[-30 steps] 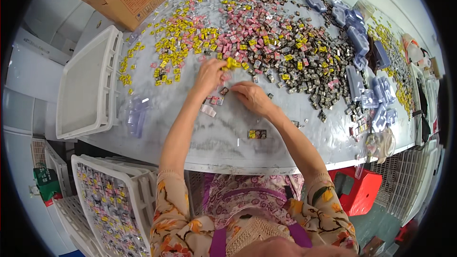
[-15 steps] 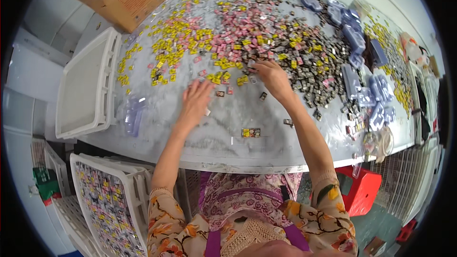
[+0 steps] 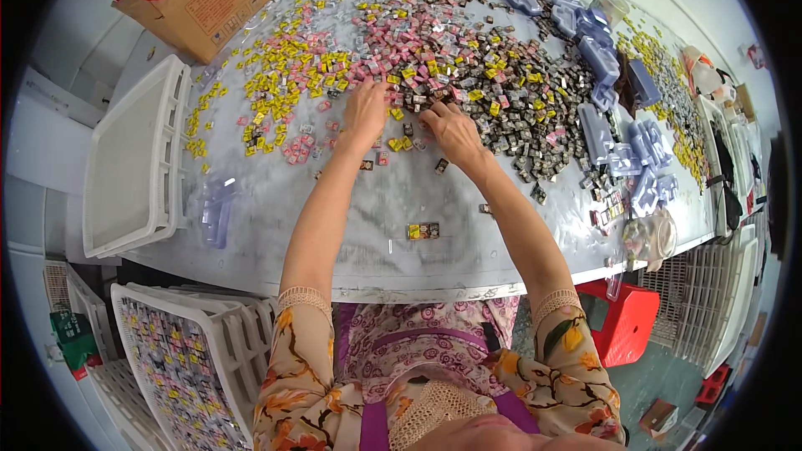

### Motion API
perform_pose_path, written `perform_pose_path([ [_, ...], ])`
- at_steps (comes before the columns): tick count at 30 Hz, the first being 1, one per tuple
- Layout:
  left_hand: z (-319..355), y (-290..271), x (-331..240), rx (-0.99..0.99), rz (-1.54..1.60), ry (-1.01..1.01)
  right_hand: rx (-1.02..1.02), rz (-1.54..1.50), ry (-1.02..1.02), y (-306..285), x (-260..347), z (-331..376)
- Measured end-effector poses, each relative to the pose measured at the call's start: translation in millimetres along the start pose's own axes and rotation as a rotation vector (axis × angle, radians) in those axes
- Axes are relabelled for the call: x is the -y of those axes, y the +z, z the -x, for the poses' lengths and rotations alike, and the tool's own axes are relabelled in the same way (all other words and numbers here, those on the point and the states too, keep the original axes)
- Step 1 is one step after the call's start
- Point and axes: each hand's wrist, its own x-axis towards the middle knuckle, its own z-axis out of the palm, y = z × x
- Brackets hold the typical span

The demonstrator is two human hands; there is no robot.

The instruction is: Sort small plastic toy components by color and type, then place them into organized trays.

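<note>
A broad heap of small block-like pieces [image 3: 535,129] in yellow, pink and black covers the grey table [image 3: 251,259]. My left hand [image 3: 366,117] is at the heap's near edge, by the pink pieces [image 3: 401,38]. Its fingers are drawn together and bent down, their tips hidden among the pieces. Right of it, my right hand [image 3: 455,135] pinches at the edge of the black pieces; what it holds, if anything, is too small to make out. Some yellow pieces [image 3: 401,144] lie between my hands. Nearer me, a short row of yellow and dark pieces [image 3: 423,231] lies side by side.
A white plastic tray [image 3: 138,159] and a cardboard box [image 3: 205,4] stand at the left. Clear bluish plastic trays [image 3: 597,58] line the right side. Below the table are a crate of packed pieces [image 3: 171,359] and a red stool [image 3: 622,321].
My left hand has moved forward, from lying spread on the table into the heap. A cluster of mostly pink pieces now lies left of it. My right hand has shifted slightly towards me.
</note>
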Motion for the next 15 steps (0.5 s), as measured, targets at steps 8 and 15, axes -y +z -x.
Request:
perform_pose_path([
  [8, 40, -53, -34, 0.198, 0.292, -0.178, -0.136, -0.176, -0.027, -18, -10, 7],
  [15, 64, -32, -43, 0.220, 0.109, 0.115, -0.138, -0.185, -0.035, -2, 19, 27],
])
